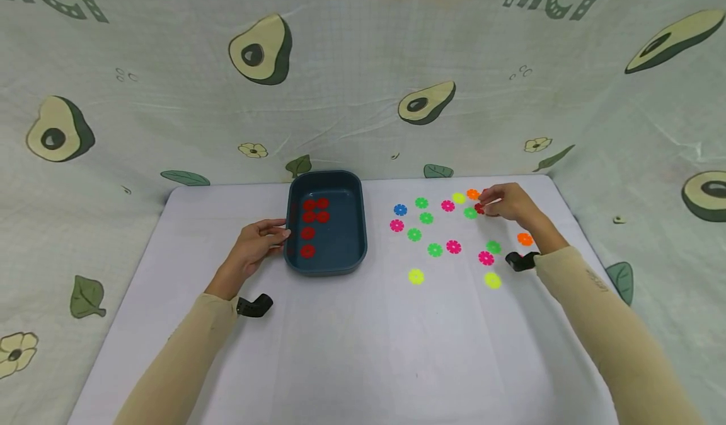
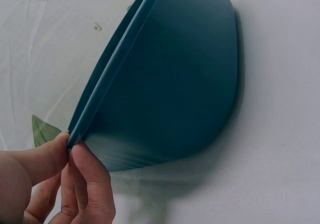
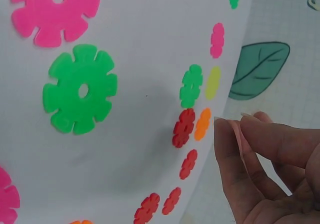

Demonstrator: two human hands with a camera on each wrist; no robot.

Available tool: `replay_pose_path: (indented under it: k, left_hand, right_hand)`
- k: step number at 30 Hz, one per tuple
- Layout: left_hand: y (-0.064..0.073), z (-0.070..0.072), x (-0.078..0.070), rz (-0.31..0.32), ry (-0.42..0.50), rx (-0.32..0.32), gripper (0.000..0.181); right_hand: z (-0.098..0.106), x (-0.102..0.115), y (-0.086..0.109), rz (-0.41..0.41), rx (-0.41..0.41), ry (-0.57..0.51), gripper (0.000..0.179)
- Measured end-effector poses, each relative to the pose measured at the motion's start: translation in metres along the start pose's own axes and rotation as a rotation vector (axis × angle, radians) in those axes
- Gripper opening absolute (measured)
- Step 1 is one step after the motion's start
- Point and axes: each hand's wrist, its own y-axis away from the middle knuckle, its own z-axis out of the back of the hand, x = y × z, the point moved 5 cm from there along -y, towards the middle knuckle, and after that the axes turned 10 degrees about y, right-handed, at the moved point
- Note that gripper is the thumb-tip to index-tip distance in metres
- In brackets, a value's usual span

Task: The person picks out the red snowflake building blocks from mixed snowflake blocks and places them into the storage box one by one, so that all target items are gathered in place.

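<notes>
A dark blue rectangular tub [image 1: 354, 223] stands on the white table, with several red flower-shaped plastic discs [image 1: 307, 232] lying inside. My left hand [image 1: 256, 245] pinches the tub's left rim between thumb and fingers; the left wrist view shows the grip on the rim [image 2: 107, 79] closely. At the back right, my right hand [image 1: 507, 201] hovers over red discs [image 3: 184, 128], its thumb and fingers bent and slightly apart. I see no disc between those fingertips. The head view shows red pieces partly behind this hand.
Loose flower discs in green [image 1: 435, 250], pink [image 1: 453, 246], yellow [image 1: 416, 276], orange [image 1: 525, 239] and blue [image 1: 400, 210] lie scattered to the right of the tub. An avocado-print cloth [image 1: 340, 97] hangs behind the table's back edge.
</notes>
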Motion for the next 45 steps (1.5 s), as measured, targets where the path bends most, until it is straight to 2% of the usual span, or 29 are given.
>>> replay_pose_path:
  k: [10, 18, 33, 45]
  left_hand:
    - [-0.001, 0.0, 0.0, -0.003, -0.008, -0.005, 0.058]
    - [-0.001, 0.0, -0.001, -0.003, 0.005, -0.003, 0.06]
    - [0.0, -0.001, 0.001, -0.001, -0.012, -0.014, 0.056]
    - [0.001, -0.001, -0.001, 0.011, -0.017, -0.021, 0.057]
  right_hand:
    - [-0.001, -0.016, -0.005, -0.023, -0.007, 0.005, 0.035]
    - [-0.005, -0.025, -0.012, -0.059, -0.046, 0.024, 0.035]
    - [-0.007, -0.032, -0.02, -0.052, -0.114, 0.006, 0.038]
    - [-0.013, -0.03, -0.026, -0.046, -0.115, 0.008, 0.037]
